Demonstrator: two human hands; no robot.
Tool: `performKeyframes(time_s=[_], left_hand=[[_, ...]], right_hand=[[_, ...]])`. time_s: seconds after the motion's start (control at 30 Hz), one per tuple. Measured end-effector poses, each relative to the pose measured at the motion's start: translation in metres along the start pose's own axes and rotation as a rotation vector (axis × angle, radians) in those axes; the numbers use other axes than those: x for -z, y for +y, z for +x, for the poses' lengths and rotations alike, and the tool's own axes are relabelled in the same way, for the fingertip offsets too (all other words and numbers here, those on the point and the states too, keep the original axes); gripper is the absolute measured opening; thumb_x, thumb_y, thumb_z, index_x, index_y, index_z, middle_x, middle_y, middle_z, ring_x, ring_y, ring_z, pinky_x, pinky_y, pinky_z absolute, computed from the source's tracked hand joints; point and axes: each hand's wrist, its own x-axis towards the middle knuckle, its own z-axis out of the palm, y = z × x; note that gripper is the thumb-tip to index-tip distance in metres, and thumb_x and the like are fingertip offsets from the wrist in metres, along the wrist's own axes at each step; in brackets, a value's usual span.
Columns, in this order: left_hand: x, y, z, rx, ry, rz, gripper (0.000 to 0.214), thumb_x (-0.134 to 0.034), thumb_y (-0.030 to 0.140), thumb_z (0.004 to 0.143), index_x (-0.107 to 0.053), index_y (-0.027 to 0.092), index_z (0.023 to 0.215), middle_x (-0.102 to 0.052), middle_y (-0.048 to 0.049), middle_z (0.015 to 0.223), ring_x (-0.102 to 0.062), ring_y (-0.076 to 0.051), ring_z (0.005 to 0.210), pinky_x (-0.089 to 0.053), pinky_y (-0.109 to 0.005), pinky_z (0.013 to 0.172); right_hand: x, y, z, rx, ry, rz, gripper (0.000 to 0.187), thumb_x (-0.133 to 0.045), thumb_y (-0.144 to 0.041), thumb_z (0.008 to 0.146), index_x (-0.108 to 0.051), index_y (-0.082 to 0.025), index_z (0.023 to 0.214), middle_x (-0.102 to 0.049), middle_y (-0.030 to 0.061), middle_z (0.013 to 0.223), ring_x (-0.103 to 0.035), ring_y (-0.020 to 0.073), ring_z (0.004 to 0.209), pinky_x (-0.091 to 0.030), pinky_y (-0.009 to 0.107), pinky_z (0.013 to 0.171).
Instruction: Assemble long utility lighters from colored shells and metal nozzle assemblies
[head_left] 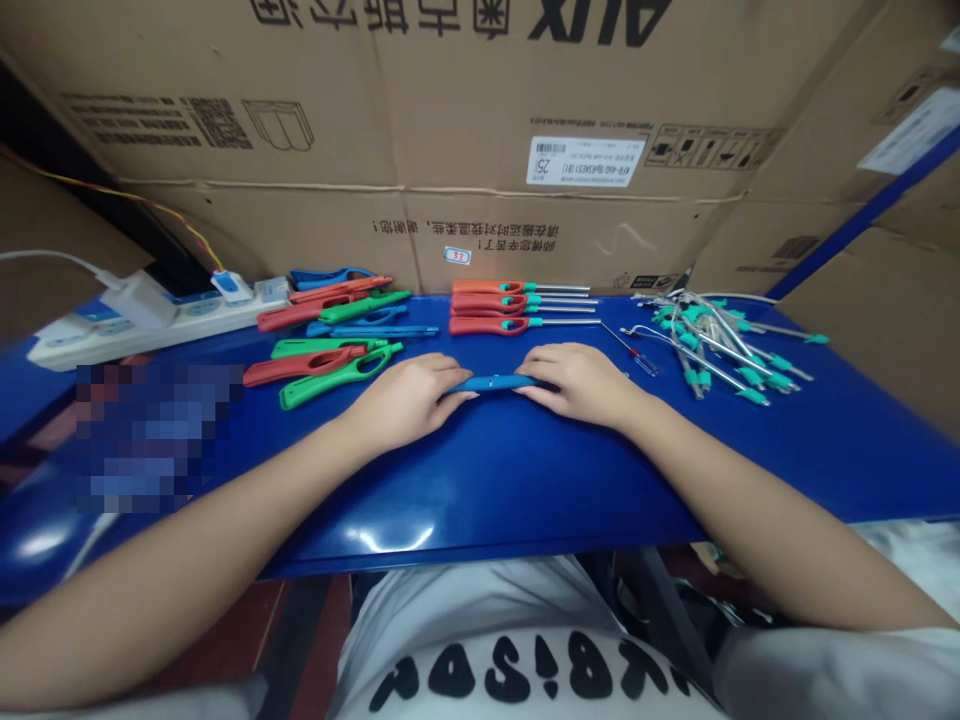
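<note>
A blue lighter handle [491, 383] is held level above the blue table, edge-on to me. My left hand [415, 393] pinches its left end, and my right hand [568, 383] grips its right end, hiding that tip. Just beyond my hands lies a stack of red and orange long-nosed lighters [491, 325] with metal tubes pointing right. Left of them are loose handle shells in green [341, 378], red [307, 366] and blue [375, 328]. To the right is a pile of metal lighter tubes [709, 340] with teal parts.
A small screwdriver [641, 362] lies between the stack and the tube pile. A white power strip [161, 325] with plugs and cables sits at the back left. A large cardboard sheet [465, 140] walls off the back of the blue table [525, 490].
</note>
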Motion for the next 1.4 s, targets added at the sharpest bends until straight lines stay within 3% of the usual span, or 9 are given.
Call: performKeyframes(time_s=[0.37, 0.57, 0.67, 0.87, 1.03, 1.17, 1.27, 1.33, 1.4], left_hand=[[0.004, -0.004, 0.000, -0.080, 0.088, 0.058, 0.037, -0.048, 0.037, 0.104, -0.067, 0.012, 0.124, -0.072, -0.0145, 0.113, -0.068, -0.027, 0.104, -0.057, -0.040, 0.093], [-0.001, 0.012, -0.001, -0.053, 0.086, -0.055, 0.038, -0.046, 0.039, 0.105, -0.070, 0.011, 0.114, -0.072, -0.0154, 0.103, -0.068, -0.027, 0.096, -0.055, -0.040, 0.089], [0.002, 0.020, 0.003, 0.133, 0.079, -0.295, 0.035, -0.053, 0.041, 0.100, -0.073, 0.012, 0.096, -0.071, -0.0114, 0.089, -0.066, -0.022, 0.082, -0.054, -0.035, 0.078], [0.011, 0.029, 0.015, 0.825, -0.155, -1.320, 0.036, -0.061, 0.037, 0.097, -0.074, 0.008, 0.081, -0.062, -0.0037, 0.065, -0.051, -0.006, 0.050, -0.039, -0.014, 0.044], [0.022, 0.031, 0.018, 1.022, -0.320, -1.707, 0.042, -0.047, 0.028, 0.104, -0.071, 0.005, 0.077, -0.052, -0.0004, 0.059, -0.031, 0.001, 0.036, -0.021, -0.010, 0.031], [0.023, 0.031, 0.016, 0.927, -0.294, -1.619, 0.039, -0.051, 0.032, 0.102, -0.070, 0.007, 0.078, -0.051, 0.0009, 0.059, -0.020, 0.001, 0.034, -0.013, -0.013, 0.030], [0.020, 0.029, 0.011, 0.687, -0.094, -1.222, 0.031, -0.065, 0.040, 0.094, -0.071, 0.011, 0.084, -0.062, -0.0022, 0.070, -0.039, -0.003, 0.041, -0.030, -0.015, 0.036], [0.017, 0.028, 0.007, 0.422, 0.023, -0.851, 0.032, -0.070, 0.044, 0.090, -0.074, 0.016, 0.103, -0.070, -0.0052, 0.090, -0.061, -0.012, 0.065, -0.052, -0.021, 0.059], [0.016, 0.026, 0.003, 0.166, 0.057, -0.511, 0.039, -0.064, 0.045, 0.094, -0.071, 0.019, 0.122, -0.070, -0.0079, 0.111, -0.068, -0.021, 0.097, -0.056, -0.032, 0.089]], right_hand=[[0.014, 0.000, -0.005, 0.035, 0.149, -0.129, 0.021, -0.053, -0.033, 0.101, -0.067, -0.018, 0.096, -0.073, 0.0089, 0.088, -0.062, 0.0235, 0.081, -0.038, 0.036, 0.071], [0.013, -0.007, -0.001, 0.111, 0.166, -0.127, 0.022, -0.052, -0.031, 0.103, -0.069, -0.016, 0.101, -0.076, 0.0088, 0.093, -0.065, 0.0224, 0.085, -0.040, 0.038, 0.082], [0.015, -0.010, 0.001, 0.107, 0.189, -0.162, 0.023, -0.055, -0.031, 0.102, -0.070, -0.015, 0.110, -0.077, 0.0100, 0.102, -0.066, 0.0244, 0.095, -0.041, 0.041, 0.091], [0.023, -0.016, 0.000, 0.201, 0.225, -0.209, 0.039, -0.059, -0.043, 0.101, -0.066, -0.014, 0.126, -0.075, 0.0115, 0.123, -0.065, 0.0270, 0.110, -0.041, 0.047, 0.100], [0.022, -0.013, 0.000, 0.294, 0.397, -0.208, 0.021, -0.053, -0.020, 0.102, -0.068, -0.018, 0.116, -0.079, 0.0079, 0.110, -0.069, 0.0222, 0.100, -0.048, 0.043, 0.094], [0.020, -0.012, 0.001, 0.323, 0.460, -0.138, 0.016, -0.054, -0.020, 0.100, -0.068, -0.018, 0.109, -0.078, 0.0100, 0.104, -0.069, 0.0222, 0.095, -0.053, 0.042, 0.090], [0.018, -0.011, 0.000, 0.276, 0.450, -0.075, 0.014, -0.055, -0.022, 0.100, -0.067, -0.018, 0.105, -0.077, 0.0103, 0.098, -0.069, 0.0229, 0.091, -0.055, 0.043, 0.089], [0.017, -0.008, -0.001, 0.231, 0.432, -0.022, 0.012, -0.055, -0.023, 0.100, -0.066, -0.018, 0.103, -0.076, 0.0097, 0.094, -0.069, 0.0230, 0.088, -0.055, 0.043, 0.089], [0.016, -0.005, -0.001, 0.203, 0.405, 0.029, 0.012, -0.054, -0.024, 0.101, -0.066, -0.019, 0.101, -0.075, 0.0087, 0.092, -0.068, 0.0227, 0.087, -0.055, 0.043, 0.090]])
